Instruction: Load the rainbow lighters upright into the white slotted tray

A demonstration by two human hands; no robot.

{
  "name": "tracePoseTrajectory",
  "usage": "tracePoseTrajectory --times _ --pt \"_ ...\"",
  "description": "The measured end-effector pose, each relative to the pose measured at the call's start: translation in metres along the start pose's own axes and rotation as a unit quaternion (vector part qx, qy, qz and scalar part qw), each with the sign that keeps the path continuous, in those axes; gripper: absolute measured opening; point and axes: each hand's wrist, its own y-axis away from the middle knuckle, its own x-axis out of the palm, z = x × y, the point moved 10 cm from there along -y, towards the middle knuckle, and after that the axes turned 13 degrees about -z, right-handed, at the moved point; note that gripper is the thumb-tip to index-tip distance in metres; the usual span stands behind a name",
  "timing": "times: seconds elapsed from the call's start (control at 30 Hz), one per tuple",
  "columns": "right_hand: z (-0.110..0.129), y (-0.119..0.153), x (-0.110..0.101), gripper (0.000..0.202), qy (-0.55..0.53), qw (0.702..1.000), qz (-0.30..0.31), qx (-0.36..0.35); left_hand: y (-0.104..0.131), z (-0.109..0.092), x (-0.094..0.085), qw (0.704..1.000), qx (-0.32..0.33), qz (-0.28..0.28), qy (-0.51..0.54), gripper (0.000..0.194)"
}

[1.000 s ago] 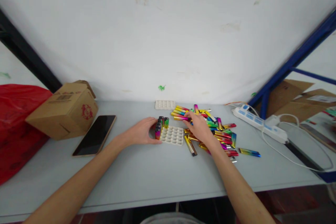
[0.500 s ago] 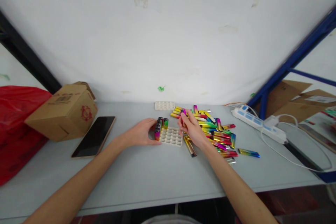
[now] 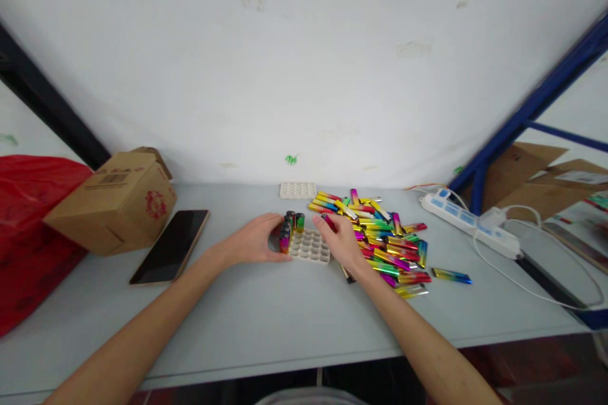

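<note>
A white tray with rows of holes lies on the table. Several shiny rainbow-coloured lighters with black ends stand upright in its left side, and a green one stands beside them. My left hand is wrapped round the tray's left end, thumb in front, fingers behind; the fingertips are partly hidden. Over the tray's right side, my right hand pinches a dark pink lighter with its end pointing up and left. A pile of shiny lighters spreads to the right of this hand.
A second white tray lies near the wall. On the left are a black-screened phone, a cardboard box and a red bag. A white power strip with cables lies at the right, by a blue frame.
My right hand has moved slightly left and down from the pile's edge, bringing the lighter over the tray's right side. My left hand stays in place.
</note>
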Motion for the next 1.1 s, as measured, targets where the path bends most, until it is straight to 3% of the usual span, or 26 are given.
tracePoseTrajectory --times 0.23,0.67,1.1 --pt "-0.001 -0.003 -0.004 0.044 0.053 0.998 -0.032 -0.029 -0.001 -0.001 0.0 1.0 -0.001 0.003 -0.01 0.071" --pt "0.014 0.001 -0.001 0.058 0.055 0.997 -0.02 -0.045 -0.001 0.001 0.0 1.0 0.0 0.002 -0.007 0.068" --pt "0.002 0.0 0.002 0.038 0.116 0.992 -0.003 -0.051 0.0 0.0 -0.001 1.0 0.004 0.0 -0.017 0.068"
